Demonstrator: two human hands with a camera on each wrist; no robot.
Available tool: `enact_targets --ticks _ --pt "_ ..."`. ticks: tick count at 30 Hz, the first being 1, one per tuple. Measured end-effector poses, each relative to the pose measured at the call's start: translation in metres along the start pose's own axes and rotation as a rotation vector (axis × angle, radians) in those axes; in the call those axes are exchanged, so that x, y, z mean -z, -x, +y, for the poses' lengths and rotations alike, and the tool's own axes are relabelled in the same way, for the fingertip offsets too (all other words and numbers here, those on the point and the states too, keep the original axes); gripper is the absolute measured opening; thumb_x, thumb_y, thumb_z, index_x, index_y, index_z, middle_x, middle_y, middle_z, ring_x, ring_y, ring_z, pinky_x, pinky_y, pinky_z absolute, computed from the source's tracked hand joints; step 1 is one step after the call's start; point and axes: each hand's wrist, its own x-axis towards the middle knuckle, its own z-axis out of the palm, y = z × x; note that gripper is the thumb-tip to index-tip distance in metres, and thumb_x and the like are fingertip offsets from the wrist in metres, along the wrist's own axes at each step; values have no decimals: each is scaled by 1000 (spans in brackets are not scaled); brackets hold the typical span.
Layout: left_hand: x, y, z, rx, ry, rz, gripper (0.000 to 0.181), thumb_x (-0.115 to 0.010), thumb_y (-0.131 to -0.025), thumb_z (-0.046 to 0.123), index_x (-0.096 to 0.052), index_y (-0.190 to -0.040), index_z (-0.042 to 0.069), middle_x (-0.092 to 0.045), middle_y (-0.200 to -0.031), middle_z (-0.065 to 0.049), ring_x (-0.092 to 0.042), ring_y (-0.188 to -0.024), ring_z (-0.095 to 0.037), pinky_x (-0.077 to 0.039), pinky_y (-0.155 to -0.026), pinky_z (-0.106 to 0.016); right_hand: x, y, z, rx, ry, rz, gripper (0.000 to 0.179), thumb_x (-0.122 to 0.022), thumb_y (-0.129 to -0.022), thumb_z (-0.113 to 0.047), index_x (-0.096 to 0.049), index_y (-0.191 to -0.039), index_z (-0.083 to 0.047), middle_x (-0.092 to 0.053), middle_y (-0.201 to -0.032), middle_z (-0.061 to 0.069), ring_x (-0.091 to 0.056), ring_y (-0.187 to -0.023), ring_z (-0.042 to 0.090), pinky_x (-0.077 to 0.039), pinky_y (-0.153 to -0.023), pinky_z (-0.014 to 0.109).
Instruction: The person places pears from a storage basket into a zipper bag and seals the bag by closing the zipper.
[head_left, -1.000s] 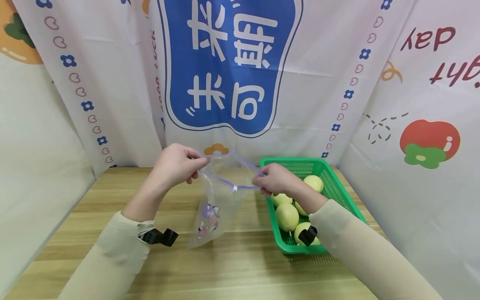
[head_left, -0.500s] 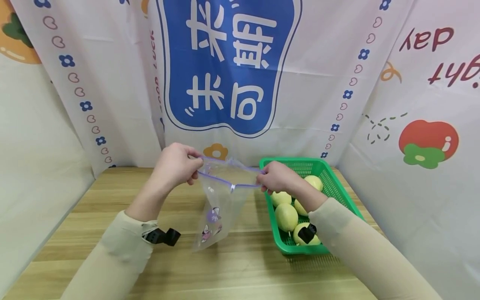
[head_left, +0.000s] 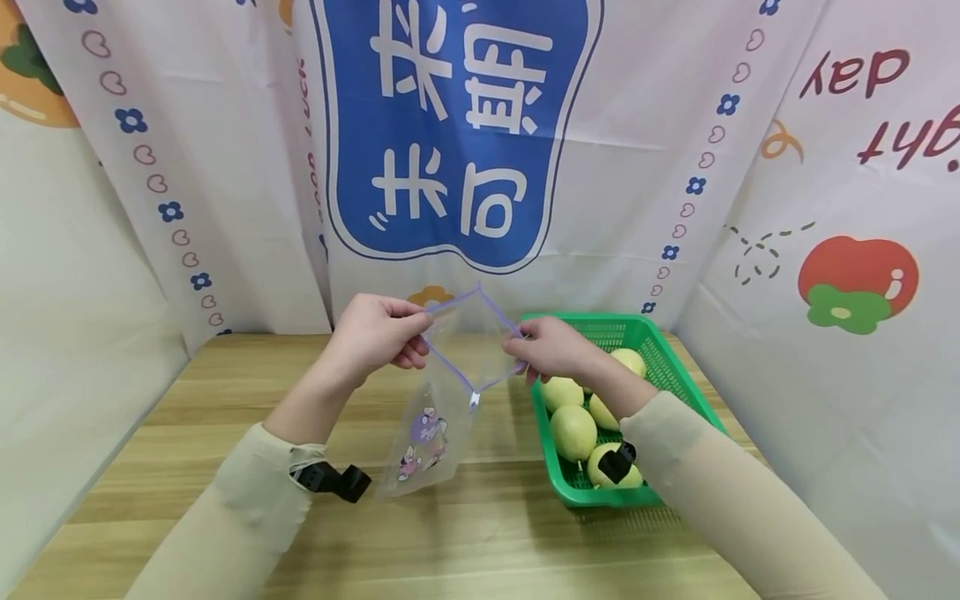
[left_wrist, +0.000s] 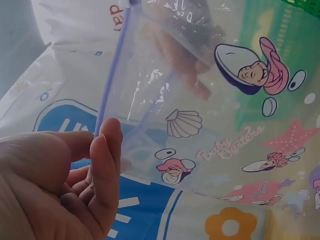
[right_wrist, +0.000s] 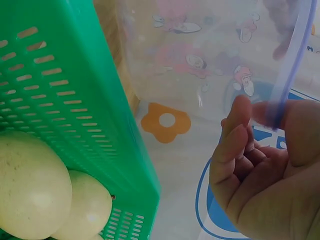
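Note:
A clear zipper bag [head_left: 442,429] with a purple rim and cartoon prints hangs between my hands, its mouth spread into a diamond. My left hand [head_left: 380,336] pinches the left side of the rim between thumb and fingers. On the opposite side, my right hand [head_left: 553,347] pinches the rim too. A white slider [head_left: 474,400] sits at the near corner of the mouth. In the left wrist view, shell drawings cover the bag [left_wrist: 225,130], and the other hand shows blurred through the plastic. Nothing can be seen inside the bag.
A green plastic basket [head_left: 561,492] stands on the wooden table [head_left: 337,533] at the right, under my right forearm. Several pale yellow-green pears [head_left: 574,433] lie in it. A printed cloth [head_left: 622,192] hangs behind the table and along both sides.
The bag's mouth narrowed from front to back, then spread into a wide diamond. My left hand has shifted right, closer to the right hand. Both hands keep hold of the rim.

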Motion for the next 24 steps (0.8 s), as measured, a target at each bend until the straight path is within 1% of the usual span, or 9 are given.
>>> enact_targets --ticks 5,8,11,14,15,17,21,23,24 --pt "-1 -2 -5 9 77 -11 34 -68 -109 19 -74 -130 -7 -77 -79 -6 -76 -64 -12 -67 -65 -25 12 2 4 -8 -12 9 46 -57 -113 -46 -73 -124 -5 -73 -88 9 -72 -71 25 -57 -63 30" --pt "-1 -2 -8 7 115 -19 34 -68 -109 18 -73 -130 -9 -77 -78 -5 -76 -64 -11 -67 -66 -25 25 4 11 -37 -18 47 53 -54 -113 -54 -73 -128 -7 -73 -89 9 -71 -72 22 -60 -69 35" --pt "-1 -2 -10 -4 139 -26 34 -68 -109 17 -72 -130 -10 -76 -77 -5 -76 -65 -11 -67 -66 -24 41 6 24 -50 56 90 52 -52 -113 -54 -73 -123 -6 -73 -91 8 -73 -77 23 -63 -76 41" --pt "-2 -1 -11 -6 144 -26 34 -68 -109 18 -73 -130 -10 -76 -78 -5 -76 -65 -11 -67 -66 -24 55 9 41 -60 184 102 44 -55 -113 -46 -72 -114 -5 -74 -95 9 -75 -83 27 -65 -78 47" --pt "-2 -1 -12 -5 145 -26 34 -68 -110 18 -73 -129 -9 -76 -78 -6 -76 -65 -11 -66 -66 -24 58 10 48 -74 238 88 42 -56 -113 -43 -72 -108 -5 -73 -94 9 -74 -82 27 -64 -76 46" --pt "-2 -1 -13 -3 144 -24 34 -68 -110 18 -73 -129 -9 -77 -79 -6 -76 -66 -12 -67 -65 -24 63 11 59 -119 331 41 38 -57 -112 -40 -70 -96 -8 -68 -83 5 -69 -74 24 -63 -69 42" --pt "-3 -2 -15 3 149 -21 33 -68 -110 19 -74 -128 -8 -77 -81 -7 -77 -67 -13 -67 -66 -25 64 13 80 -268 459 -116 44 -62 -110 -38 -52 -71 -19 -44 -61 -4 -46 -56 12 -49 -55 29" --pt "-4 -1 -16 -1 149 -19 33 -68 -110 20 -74 -128 -7 -77 -81 -7 -77 -67 -14 -67 -66 -25 63 14 88 -343 461 -187 46 -66 -107 -38 -45 -71 -21 -36 -62 -5 -38 -57 13 -43 -55 28" --pt "-4 -1 -16 0 150 -16 32 -68 -110 20 -74 -128 -6 -77 -81 -7 -78 -67 -14 -67 -66 -25 63 15 91 -366 463 -211 40 -68 -106 -37 -53 -75 -19 -43 -66 -4 -43 -60 15 -45 -57 29"
